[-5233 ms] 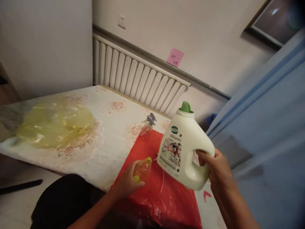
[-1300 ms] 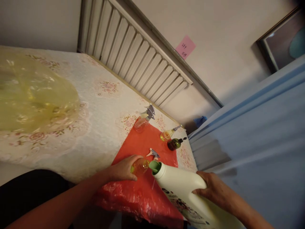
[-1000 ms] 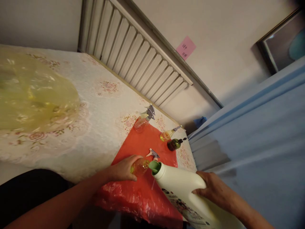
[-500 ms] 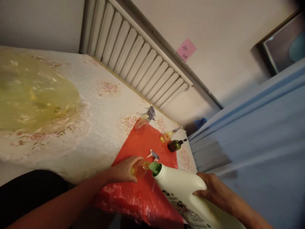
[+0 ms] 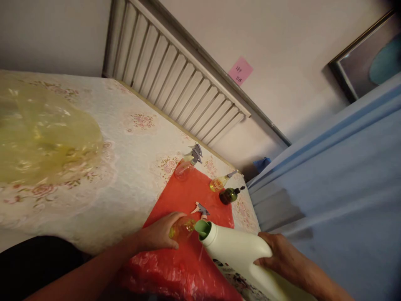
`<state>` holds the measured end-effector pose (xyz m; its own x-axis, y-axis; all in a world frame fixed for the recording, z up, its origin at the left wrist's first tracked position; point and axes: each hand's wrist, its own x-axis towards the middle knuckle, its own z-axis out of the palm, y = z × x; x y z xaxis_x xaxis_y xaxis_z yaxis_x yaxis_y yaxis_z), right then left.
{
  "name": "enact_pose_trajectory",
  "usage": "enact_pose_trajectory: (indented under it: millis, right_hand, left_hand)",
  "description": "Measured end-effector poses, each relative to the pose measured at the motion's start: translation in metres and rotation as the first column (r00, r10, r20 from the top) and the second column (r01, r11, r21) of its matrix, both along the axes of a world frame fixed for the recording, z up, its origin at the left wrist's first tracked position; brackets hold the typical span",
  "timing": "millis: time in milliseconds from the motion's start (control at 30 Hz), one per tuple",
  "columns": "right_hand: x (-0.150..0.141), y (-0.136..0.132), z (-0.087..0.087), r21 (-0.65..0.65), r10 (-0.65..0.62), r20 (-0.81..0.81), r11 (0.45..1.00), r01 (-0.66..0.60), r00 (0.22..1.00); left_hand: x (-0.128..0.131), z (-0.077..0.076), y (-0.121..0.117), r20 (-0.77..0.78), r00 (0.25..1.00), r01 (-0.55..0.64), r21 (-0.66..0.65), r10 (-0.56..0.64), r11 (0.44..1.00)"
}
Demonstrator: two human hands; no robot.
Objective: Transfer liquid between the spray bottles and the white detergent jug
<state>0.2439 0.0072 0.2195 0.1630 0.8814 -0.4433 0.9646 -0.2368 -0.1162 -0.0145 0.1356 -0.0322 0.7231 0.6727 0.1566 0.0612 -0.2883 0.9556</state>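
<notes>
Left hand holding small bottle, its mouth pointing at big jug. Right hand gripping jug, tipping it on its side. Green spout sitting right by bottle's mouth. Loose spray top lying on red bag behind them. Clear spray bottle, yellow bottle and dark green bottle standing farther back. Big yellow bag resting on flowery cloth. Pink note sticking up above heater. Blue curtain hanging at right.
</notes>
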Motion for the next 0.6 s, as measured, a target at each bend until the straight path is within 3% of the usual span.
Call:
enact_pose_trajectory:
  millis: [400,600]
  right_hand:
    - [0.003,0.001,-0.001,0.011,0.029,0.045,1.000,-0.029,0.999]
    - [0.001,0.001,0.001,0.008,0.031,0.040,0.999,-0.032,0.999]
  left_hand:
    - [0.004,-0.012,0.002,0.010,1.000,-0.006,0.007,0.006,1.000]
    - [0.003,-0.007,0.002,0.022,1.000,0.002,0.036,-0.003,0.999]
